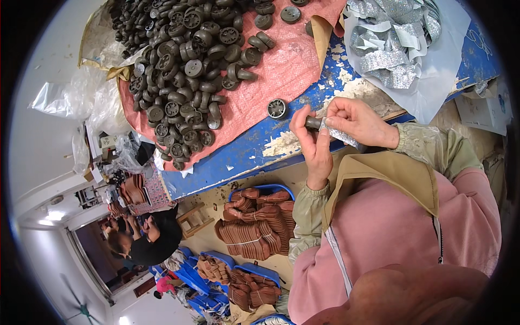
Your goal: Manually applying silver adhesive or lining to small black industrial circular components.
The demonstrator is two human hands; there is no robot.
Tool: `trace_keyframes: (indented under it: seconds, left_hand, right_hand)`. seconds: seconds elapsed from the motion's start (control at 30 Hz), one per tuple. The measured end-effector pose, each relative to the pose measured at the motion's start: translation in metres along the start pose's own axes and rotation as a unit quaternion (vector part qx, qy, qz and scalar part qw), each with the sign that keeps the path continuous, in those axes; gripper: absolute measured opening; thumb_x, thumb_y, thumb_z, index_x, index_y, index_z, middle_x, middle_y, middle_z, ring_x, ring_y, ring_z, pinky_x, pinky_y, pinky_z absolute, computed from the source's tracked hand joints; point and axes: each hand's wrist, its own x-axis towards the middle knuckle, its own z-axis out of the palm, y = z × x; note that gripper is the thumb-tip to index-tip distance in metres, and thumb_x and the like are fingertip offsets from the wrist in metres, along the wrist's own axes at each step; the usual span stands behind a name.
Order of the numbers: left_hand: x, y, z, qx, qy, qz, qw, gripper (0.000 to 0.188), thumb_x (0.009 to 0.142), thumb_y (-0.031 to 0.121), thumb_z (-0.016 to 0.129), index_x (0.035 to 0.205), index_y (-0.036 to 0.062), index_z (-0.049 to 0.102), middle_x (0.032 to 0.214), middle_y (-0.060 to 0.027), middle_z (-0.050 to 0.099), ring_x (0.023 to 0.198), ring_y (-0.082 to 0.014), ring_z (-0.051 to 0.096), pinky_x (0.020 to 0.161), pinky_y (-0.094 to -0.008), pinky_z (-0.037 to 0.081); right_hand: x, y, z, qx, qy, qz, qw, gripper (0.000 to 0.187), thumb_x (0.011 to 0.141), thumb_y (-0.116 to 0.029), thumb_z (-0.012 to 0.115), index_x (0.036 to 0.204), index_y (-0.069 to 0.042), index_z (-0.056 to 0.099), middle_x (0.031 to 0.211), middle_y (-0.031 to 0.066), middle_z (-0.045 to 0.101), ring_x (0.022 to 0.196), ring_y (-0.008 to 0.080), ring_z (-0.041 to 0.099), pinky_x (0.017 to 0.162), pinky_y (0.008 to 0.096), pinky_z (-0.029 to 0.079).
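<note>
Between the fingers of my left hand [312, 149] is a small dark wheel [312, 123], seen edge-on. My right hand [358, 122] pinches a silver glittery strip [341, 135] against the wheel's right side. Both hands meet just above the table's near edge, and the fingers hide part of the wheel. A single dark spoked wheel [277, 109] lies on the blue table to the left of my hands. Farther left, a large heap of similar dark wheels [193, 67] covers a pink woven sheet [287, 59].
Silver strips with white backing [387, 49] lie on a plastic sheet at the far right. The worn blue table [244, 154] has peeling paint. Below it, blue crates hold tied brown bundles [254, 227]. Another person in black [160, 235] is at the lower left, near a wooden stool [195, 221].
</note>
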Motion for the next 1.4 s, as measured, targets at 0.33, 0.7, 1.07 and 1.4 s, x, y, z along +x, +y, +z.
trace_keyframes:
  seconds: [0.33, 0.7, 1.07, 1.4]
  left_hand:
    - [0.010, 0.038, -0.033, 0.024, -0.147, -0.055, 0.987, 0.082, 0.075, -0.010, 0.064, 0.144, 0.0060, 0.023, 0.125, -0.0091, 0.038, 0.110, -0.0179, 0.046, 0.096, -0.0327, 0.041]
    - [0.018, 0.046, -0.056, 0.007, -0.213, -0.170, 0.962, 0.060, 0.067, -0.004, 0.076, 0.122, 0.0043, 0.053, 0.108, -0.0042, 0.046, 0.104, -0.0155, 0.050, 0.091, -0.0268, 0.041]
    - [0.014, 0.043, -0.045, -0.012, -0.095, -0.151, 0.984, 0.044, 0.074, -0.003, 0.071, 0.113, 0.0015, 0.051, 0.110, -0.0083, 0.060, 0.098, -0.0140, 0.057, 0.088, -0.0264, 0.047]
    - [-0.001, 0.019, -0.029, 0.118, 0.004, -0.048, 0.992, 0.046, 0.073, -0.002, 0.071, 0.113, 0.0024, 0.047, 0.102, -0.0071, 0.058, 0.087, -0.0120, 0.057, 0.077, -0.0236, 0.048]
  right_hand:
    - [0.009, 0.009, -0.012, 0.120, -0.046, 0.047, 0.991, 0.006, 0.088, -0.009, 0.060, 0.090, -0.004, 0.057, 0.077, -0.0045, 0.055, 0.068, 0.0005, 0.049, 0.061, 0.0167, 0.040]
    - [0.001, -0.001, -0.013, -0.130, -0.145, -0.112, 0.974, 0.055, 0.075, -0.018, 0.073, 0.122, -0.003, 0.050, 0.117, 0.0132, 0.051, 0.107, 0.0207, 0.052, 0.090, 0.0333, 0.043]
    - [-0.005, 0.017, 0.000, -0.202, -0.015, -0.107, 0.974, 0.022, 0.088, -0.014, 0.056, 0.105, -0.003, 0.063, 0.088, 0.0157, 0.066, 0.078, 0.0284, 0.064, 0.072, 0.0367, 0.049]
    - [-0.011, 0.022, 0.001, -0.294, -0.014, -0.099, 0.950, 0.020, 0.090, -0.011, 0.055, 0.106, -0.005, 0.065, 0.090, 0.0154, 0.067, 0.081, 0.0313, 0.066, 0.069, 0.0351, 0.050]
